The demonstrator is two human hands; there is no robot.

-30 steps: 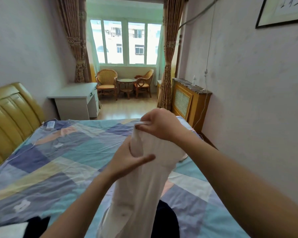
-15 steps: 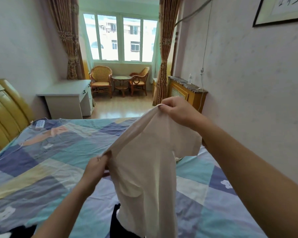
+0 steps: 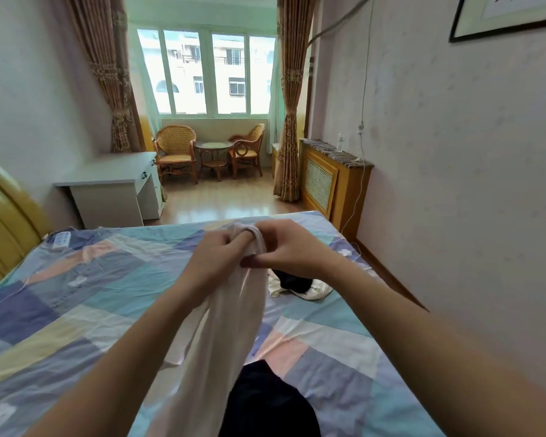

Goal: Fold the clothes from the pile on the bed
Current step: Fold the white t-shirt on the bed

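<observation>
Both hands meet above the middle of the bed (image 3: 85,313), holding up a white shirt (image 3: 224,335) that hangs bunched toward six o'clock. The left hand (image 3: 216,258) curls its fingers into the top edge of the cloth, and the right hand (image 3: 292,250) pinches the same edge just beside it. A dark garment (image 3: 265,402) lies at six o'clock; more clothes (image 3: 300,285) lie at three o'clock of the hands.

Bedspread (image 3: 76,310) left of hands open; dark garment (image 3: 265,402) below, small clothes heap (image 3: 300,287) right — obstacles.
</observation>
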